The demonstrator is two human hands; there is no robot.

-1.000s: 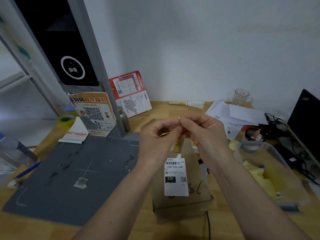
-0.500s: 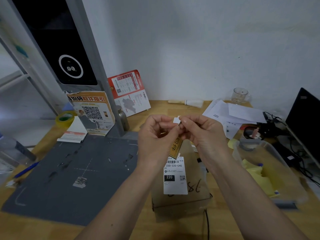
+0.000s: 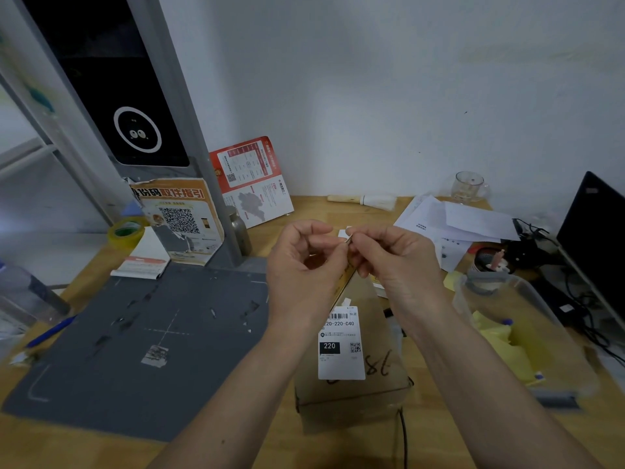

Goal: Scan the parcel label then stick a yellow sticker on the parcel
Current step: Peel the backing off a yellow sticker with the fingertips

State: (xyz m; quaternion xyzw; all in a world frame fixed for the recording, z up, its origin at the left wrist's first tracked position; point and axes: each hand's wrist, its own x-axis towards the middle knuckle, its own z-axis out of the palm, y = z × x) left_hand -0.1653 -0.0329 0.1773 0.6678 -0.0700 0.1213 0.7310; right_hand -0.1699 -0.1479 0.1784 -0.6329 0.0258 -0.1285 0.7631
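Both hands remain raised over the parcel (image 3: 351, 384). Left hand (image 3: 304, 269) and right hand (image 3: 395, 262) pinch the yellow sticker strip (image 3: 342, 288); its white tab now stands slightly higher between the fingertips. White label (image 3: 341, 343) unmoved on the parcel.

Matt brown cardboard parcel (image 3: 351, 394), smooth white paper label (image 3: 341, 346), wooden desk (image 3: 304, 208), matt grey mat (image 3: 135, 333), clear plastic tub (image 3: 527, 333)
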